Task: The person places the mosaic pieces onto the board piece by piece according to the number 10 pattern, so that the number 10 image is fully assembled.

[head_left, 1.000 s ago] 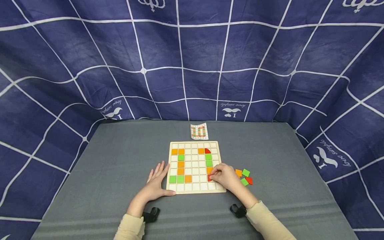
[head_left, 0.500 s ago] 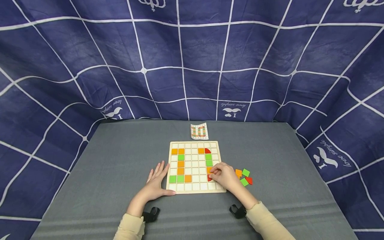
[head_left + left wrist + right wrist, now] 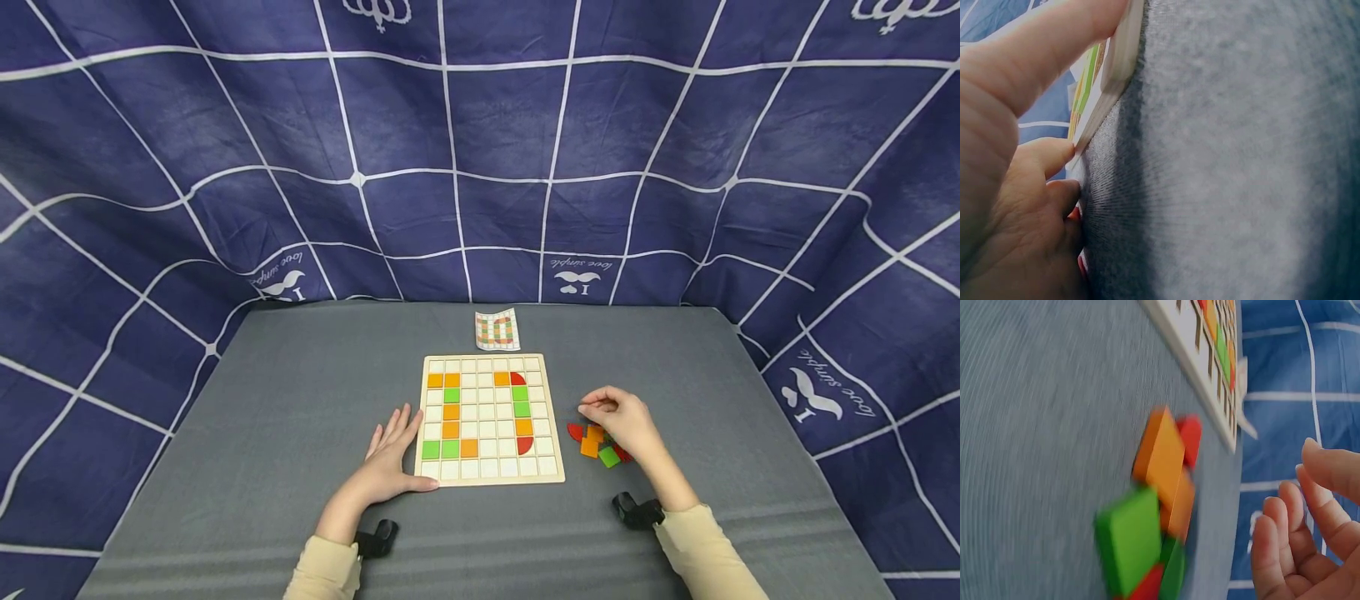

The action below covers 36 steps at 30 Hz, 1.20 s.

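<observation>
My left hand [image 3: 388,462] rests spread against the left edge of the white-squared wooden puzzle board [image 3: 487,409], its thumb at the near left corner. In the left wrist view the thumb [image 3: 1029,50] touches the board's edge. On the board, orange and green square tiles lie at left and right. A red quarter-round tile [image 3: 525,445] sits low in the right-hand column. My right hand [image 3: 621,419] hovers over a small pile of loose tiles, where orange [image 3: 590,447], green [image 3: 609,457] and red [image 3: 575,431] pieces show. In the right wrist view its fingers [image 3: 1285,531] are loosely bent and hold nothing.
Behind the board lies a small printed pattern card [image 3: 497,330] with coloured squares. A grey cloth [image 3: 337,358] covers the table. Blue curtains [image 3: 495,208] with white lines stand at the back and sides.
My right hand has left the red quarter-round tile on the board and moved right, over the loose tiles. That tile now shows whole in its square. The left hand stays put.
</observation>
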Tool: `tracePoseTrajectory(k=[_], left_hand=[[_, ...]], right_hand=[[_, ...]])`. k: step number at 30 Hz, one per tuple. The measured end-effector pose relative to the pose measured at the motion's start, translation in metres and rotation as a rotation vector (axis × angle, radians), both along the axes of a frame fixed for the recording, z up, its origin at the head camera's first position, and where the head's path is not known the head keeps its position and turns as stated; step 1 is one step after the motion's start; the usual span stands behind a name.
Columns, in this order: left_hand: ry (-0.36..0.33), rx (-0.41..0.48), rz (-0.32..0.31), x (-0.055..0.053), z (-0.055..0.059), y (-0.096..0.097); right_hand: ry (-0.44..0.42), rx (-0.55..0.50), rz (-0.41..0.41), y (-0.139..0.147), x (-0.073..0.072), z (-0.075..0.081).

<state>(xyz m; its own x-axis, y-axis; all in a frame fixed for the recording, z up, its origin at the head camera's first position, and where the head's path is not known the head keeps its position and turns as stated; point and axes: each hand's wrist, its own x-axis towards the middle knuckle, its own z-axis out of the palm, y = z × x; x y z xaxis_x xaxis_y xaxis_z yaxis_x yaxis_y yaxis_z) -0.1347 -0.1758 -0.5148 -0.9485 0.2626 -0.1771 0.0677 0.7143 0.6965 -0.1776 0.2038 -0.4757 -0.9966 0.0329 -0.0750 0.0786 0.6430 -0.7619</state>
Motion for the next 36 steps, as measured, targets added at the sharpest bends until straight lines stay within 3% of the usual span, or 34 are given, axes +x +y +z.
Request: tracePoseTrajectory(k=[7, 15, 27, 36], left_hand=[[-0.004, -0.003, 0.002, 0.001, 0.001, 0.000], [-0.003, -0.001, 0.000, 0.001, 0.002, -0.001], [-0.011, -0.006, 0.012, 0.000, 0.001, 0.001], [-0.009, -0.005, 0.007, 0.000, 0.000, 0.000]], right_hand=[[-0.053, 0.059, -0.037, 0.029, 0.005, -0.009], [-0.121, 0.064, -0.018, 0.038, 0.012, -0.021], [-0.059, 0.165, 0.012, 0.037, 0.015, -0.022], [-0.114, 0.095, -0.023, 0.035, 0.016, -0.021]])
